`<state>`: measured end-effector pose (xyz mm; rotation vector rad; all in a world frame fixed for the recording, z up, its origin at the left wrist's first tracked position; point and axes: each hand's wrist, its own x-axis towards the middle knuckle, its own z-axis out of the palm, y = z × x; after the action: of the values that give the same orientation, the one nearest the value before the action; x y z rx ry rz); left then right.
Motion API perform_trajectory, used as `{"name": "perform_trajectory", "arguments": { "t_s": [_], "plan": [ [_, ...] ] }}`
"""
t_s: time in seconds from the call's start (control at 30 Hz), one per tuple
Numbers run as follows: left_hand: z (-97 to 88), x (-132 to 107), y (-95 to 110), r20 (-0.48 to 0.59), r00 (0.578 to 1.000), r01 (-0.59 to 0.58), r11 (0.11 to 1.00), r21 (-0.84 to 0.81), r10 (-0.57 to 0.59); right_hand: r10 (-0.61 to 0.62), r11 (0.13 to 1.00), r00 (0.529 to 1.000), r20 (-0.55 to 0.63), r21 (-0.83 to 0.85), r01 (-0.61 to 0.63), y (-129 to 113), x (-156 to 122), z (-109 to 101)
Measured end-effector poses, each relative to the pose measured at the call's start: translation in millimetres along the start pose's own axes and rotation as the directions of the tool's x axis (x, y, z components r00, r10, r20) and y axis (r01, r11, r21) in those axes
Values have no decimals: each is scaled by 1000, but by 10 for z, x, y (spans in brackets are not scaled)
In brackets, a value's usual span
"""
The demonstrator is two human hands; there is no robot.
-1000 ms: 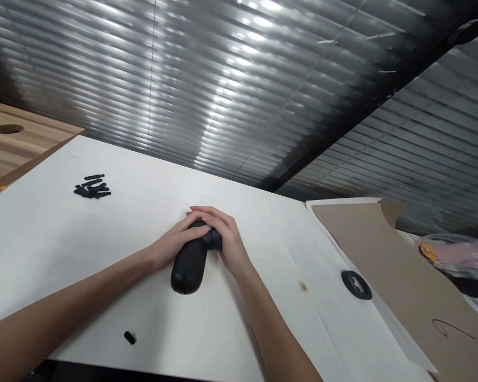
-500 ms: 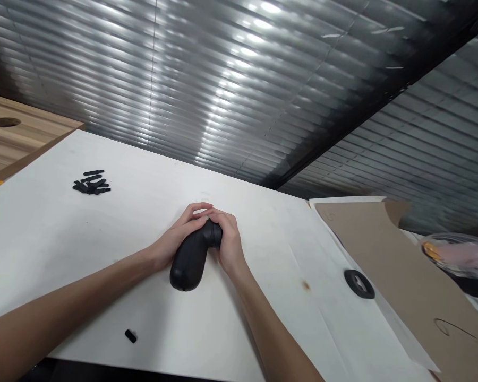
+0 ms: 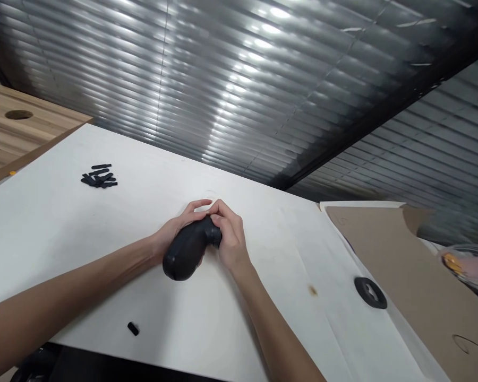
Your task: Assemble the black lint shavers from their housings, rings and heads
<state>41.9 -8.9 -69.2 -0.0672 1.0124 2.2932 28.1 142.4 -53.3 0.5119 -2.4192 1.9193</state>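
Observation:
Both hands hold a black, smooth, bent object (image 3: pixel 185 253), with a fat rounded end toward me and a narrower collared end away from me. I cannot make out its exact kind. My left hand (image 3: pixel 179 225) wraps its far left side, fingers curled over the top and partly hidden behind it. Around the collared end my right hand (image 3: pixel 231 236) is closed, thumb and fingers pressed on it. On the white table below lies a small black cylinder-like piece (image 3: pixel 133 329), apart from both hands.
Several flat black strips (image 3: pixel 99 178) lie in a loose pile at the far left of the white table (image 3: pixel 151 196). To the right are a black tape-like ring (image 3: pixel 370 293), brown paper (image 3: pixel 398 254) and a plastic bag (image 3: pixel 470 265). Metal blinds (image 3: pixel 207 79) rise behind.
The black object has tilted, its fat end shifting left and slightly up. My right thumb and fingers have changed their grip at the collared end. The view has shifted slightly.

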Motion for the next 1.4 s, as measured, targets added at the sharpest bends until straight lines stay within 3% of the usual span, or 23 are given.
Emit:
{"name": "perform_trajectory", "arguments": {
  "t_s": [0.2, 0.47, 0.77, 1.03, 1.2, 1.4],
  "plan": [
    [-1, 24, -25, 29, 996, -77, 991, -108, 80, -43, 984, 998, -50, 172, 51, -47, 42, 88],
    [-2, 50, -27, 48, 999, -19, 1000, 16, 18, 67, 983, 995, 70, 169, -78, -88, 73, -62],
    [67, -3, 20, -12, 1000, -3, 1000, -3, 3, -30, 989, 993, -113, 141, 46, -1, 22, 2],
    [50, -27, 72, -45, 996, -69, 992, 110, 74, 88, 957, 996, -35, 280, -75, -2, 102, -92],
    [95, -46, 75, -64, 993, -91, 985, 146, 101, 133, 973, 990, 55, 185, -141, 10, 95, -125],
    [77, -13, 14, -78, 993, -80, 993, 88, 86, 210, 957, 978, 4, 204, -206, 10, 68, -35]
  ]
}}
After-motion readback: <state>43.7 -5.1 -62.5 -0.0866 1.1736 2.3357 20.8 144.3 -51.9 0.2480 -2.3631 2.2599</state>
